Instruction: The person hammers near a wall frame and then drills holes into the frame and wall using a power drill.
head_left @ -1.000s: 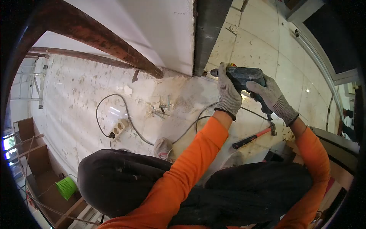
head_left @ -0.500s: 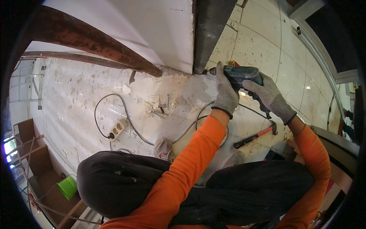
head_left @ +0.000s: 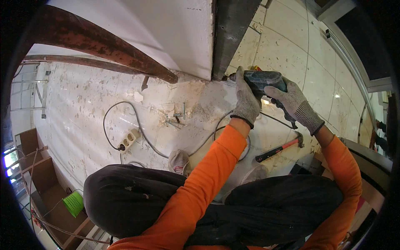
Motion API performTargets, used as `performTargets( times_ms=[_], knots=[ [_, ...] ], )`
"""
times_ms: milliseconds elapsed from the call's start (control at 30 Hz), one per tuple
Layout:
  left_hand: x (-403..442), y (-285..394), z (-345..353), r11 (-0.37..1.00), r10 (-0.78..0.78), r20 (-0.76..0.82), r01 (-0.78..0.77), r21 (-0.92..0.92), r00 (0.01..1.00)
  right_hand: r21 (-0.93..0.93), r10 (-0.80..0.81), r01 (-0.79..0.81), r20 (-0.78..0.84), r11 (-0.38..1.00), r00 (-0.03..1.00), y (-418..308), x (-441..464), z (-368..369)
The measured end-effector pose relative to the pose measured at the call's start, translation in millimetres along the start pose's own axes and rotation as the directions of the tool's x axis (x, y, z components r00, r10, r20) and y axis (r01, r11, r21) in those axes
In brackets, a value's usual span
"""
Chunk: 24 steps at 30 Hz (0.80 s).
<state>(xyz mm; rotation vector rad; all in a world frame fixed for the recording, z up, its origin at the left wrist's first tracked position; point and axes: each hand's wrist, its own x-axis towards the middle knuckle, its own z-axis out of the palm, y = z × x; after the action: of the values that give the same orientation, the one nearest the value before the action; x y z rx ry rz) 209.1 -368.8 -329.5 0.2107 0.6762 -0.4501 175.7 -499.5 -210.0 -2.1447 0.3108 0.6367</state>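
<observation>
- While the left hand (head_left: pixel 246 98) grips the front of the drill (head_left: pixel 266 80) and the right hand (head_left: pixel 293 100) clasps its rear handle, its nose, just beyond the left hand near the foot of the dark post (head_left: pixel 233 33), could slip if tilted.
- The grey cord (head_left: pixel 204 146), bodyward of the left hand, could snag a shoe (head_left: pixel 179 161) if tugged.

The left arm in its orange fabric sleeve (head_left: pixel 208 171) stretches far, its grey knit-gloved left hand (head_left: pixel 247 102) curled; the right arm (head_left: pixel 343 166) bends inward from the right, its matching gloved right hand (head_left: pixel 295 103) clenched. Black-trousered legs (head_left: pixel 287 202) fold near.
</observation>
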Motion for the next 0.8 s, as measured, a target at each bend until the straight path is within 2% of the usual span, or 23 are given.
performTargets(
  times_ms=[167, 467, 667, 733, 800],
  knots=[
    [-4.4, 4.4, 5.7, 1.0, -0.018, -0.073, 0.02, 0.015, 0.997, -0.035, 0.017, -0.017, 0.002, 0.999, 1.0, -0.7, 1.9, 1.2],
    [0.7, 3.4, -0.2, 1.0, -0.018, -0.03, 0.017, -0.023, 0.999, -0.039, -0.003, 0.003, 0.012, 0.999, 1.0, 1.7, 3.8, 2.1],
    [9.0, -0.3, -3.4, 1.0, 0.0, -0.155, -0.003, -0.016, 0.988, -0.093, -0.095, 0.093, -0.01, 0.991, 0.995, 3.3, 2.8, 5.5],
    [6.5, -0.2, -5.8, 1.0, -0.001, -0.107, -0.002, -0.023, 0.994, -0.037, -0.106, 0.106, 0.014, 0.994, 0.994, 6.6, 3.2, 6.6],
    [10.2, -1.5, -10.5, 0.999, 0.016, -0.075, -0.018, -0.027, 0.997, -0.067, -0.093, 0.092, 0.001, 0.993, 0.996, 6.1, 2.2, 7.3]
  ],
)
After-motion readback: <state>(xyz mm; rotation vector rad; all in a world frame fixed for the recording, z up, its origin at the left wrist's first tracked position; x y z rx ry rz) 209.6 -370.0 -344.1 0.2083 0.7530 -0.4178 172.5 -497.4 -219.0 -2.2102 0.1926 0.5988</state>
